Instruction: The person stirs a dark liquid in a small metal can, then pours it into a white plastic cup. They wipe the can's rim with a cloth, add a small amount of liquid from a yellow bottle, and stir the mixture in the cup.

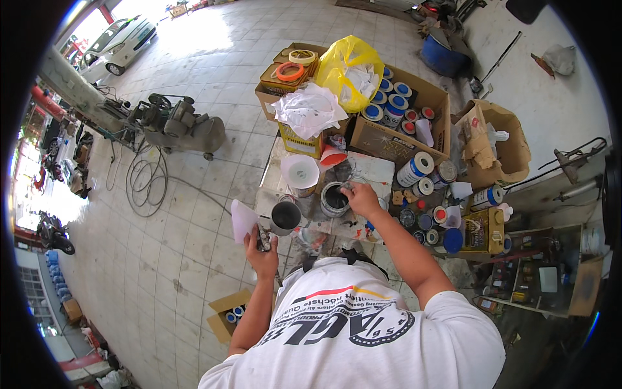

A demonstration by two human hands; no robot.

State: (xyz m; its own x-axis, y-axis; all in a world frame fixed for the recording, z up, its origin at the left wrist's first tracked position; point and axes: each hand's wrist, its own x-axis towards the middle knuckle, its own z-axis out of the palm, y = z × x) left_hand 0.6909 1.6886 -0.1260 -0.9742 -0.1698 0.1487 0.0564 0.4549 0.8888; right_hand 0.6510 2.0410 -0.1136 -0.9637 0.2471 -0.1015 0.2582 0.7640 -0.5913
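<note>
Far off at the left, a white car (123,42) was parked on the tiled floor (194,214). Nearer stood an air compressor (178,126), with a coiled hose (146,188) lying beside it. Toward the middle, a pale paper cone (243,220) rose just beside the fingers of the left hand (261,258), which was curled around what looked like a spray gun (264,241); its grey cup (285,217), open at the top, was just to the right. Next came a white paper funnel (300,172) resting on a container, then an open can of dark paint (335,200) on the low, stained table (379,172). At that can's right rim was the right hand (359,196), fingers bent; whether it gripped anything could not be told. Farther right were a cardboard box (385,139) packed with cans, and a gold can (486,231).
</note>
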